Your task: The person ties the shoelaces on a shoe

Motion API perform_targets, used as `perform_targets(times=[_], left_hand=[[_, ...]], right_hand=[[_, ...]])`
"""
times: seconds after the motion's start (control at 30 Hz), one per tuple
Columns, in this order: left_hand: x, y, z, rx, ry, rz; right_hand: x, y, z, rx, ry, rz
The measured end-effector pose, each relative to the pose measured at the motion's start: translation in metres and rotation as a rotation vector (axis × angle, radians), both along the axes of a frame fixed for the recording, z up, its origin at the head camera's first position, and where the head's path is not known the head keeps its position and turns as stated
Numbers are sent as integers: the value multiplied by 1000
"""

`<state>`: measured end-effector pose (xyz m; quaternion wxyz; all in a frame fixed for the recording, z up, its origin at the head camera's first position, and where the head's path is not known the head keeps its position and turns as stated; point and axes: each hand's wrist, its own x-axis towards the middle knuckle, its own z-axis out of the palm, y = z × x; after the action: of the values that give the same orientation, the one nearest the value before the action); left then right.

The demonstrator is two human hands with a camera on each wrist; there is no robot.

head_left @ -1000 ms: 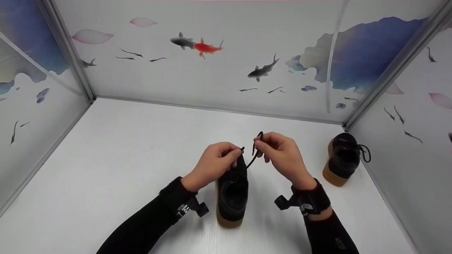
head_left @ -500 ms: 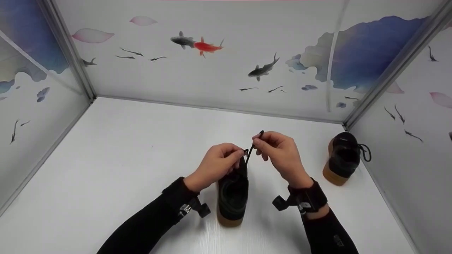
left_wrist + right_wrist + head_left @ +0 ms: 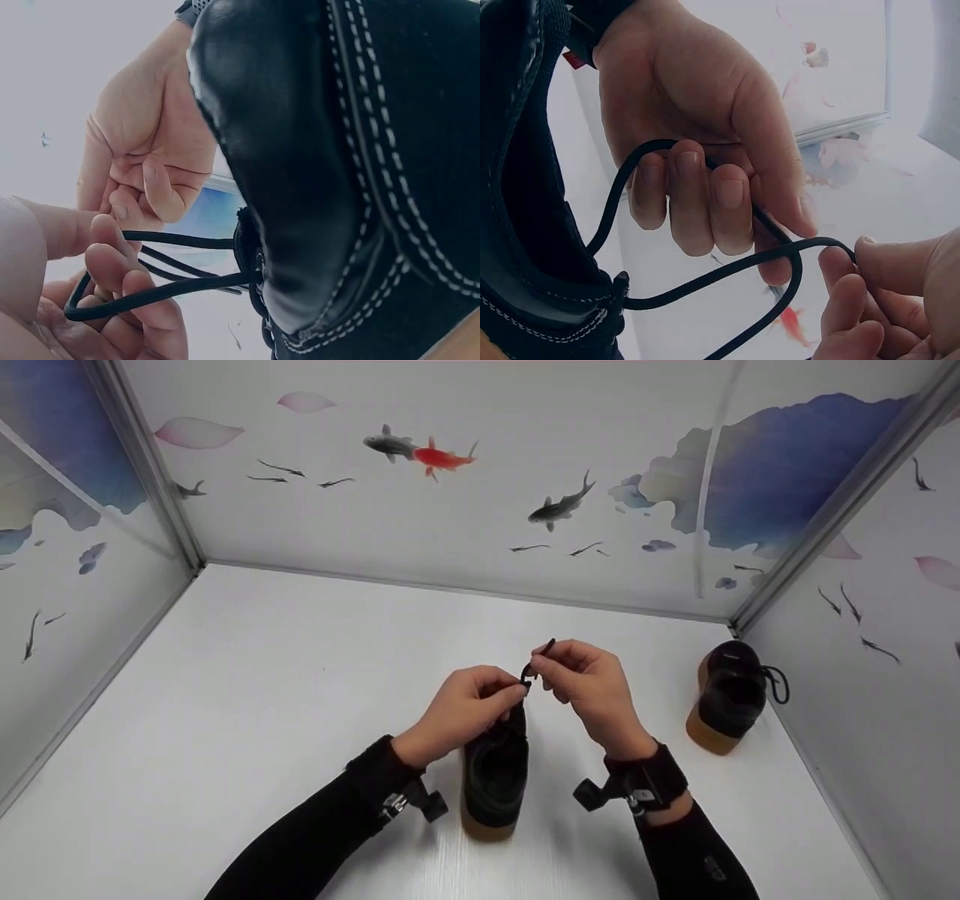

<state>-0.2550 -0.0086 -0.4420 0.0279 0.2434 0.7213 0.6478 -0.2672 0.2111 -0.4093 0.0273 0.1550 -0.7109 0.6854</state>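
Observation:
A black shoe (image 3: 495,791) with a tan sole stands on the white table, its heel toward me. Above its front, my left hand (image 3: 466,709) grips black shoelace (image 3: 161,294), with a loop running around its curled fingers in the left wrist view. Just to the right, my right hand (image 3: 589,682) pinches another stretch of lace (image 3: 705,277) between thumb and forefinger. In the right wrist view this stretch crosses over the lace at the left hand's fingertips. Both hands' fingertips are close together. The shoe's front is mostly hidden under the left hand.
A second black shoe (image 3: 729,697), its lace tied with a loop hanging out, stands at the right near the side wall. White panels (image 3: 450,532) printed with fish and leaves enclose the table (image 3: 300,682) at the back and sides.
My right hand has moved slightly left, bringing its lace up to the left hand's fingertips. The left hand has shifted a little to the right. Both shoes have stayed in place.

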Motion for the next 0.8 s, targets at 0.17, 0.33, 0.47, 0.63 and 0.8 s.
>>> perform_targets(times=[0.17,0.33,0.47,0.63,0.8], left_hand=[[0,1,0,-10,28,14],[1,1,1,-4,19,18],[2,1,1,-5,25,23],[1,0,0,16,18,47],[-1,-1,-1,62,-38,71]], right_hand=[[0,-1,-1,12,4,0],[0,-1,-1,31,6,-6],[-1,-1,-2,55,16,0],[-4,4,-3,209,25,52],[-5,12,0,409,25,123]])
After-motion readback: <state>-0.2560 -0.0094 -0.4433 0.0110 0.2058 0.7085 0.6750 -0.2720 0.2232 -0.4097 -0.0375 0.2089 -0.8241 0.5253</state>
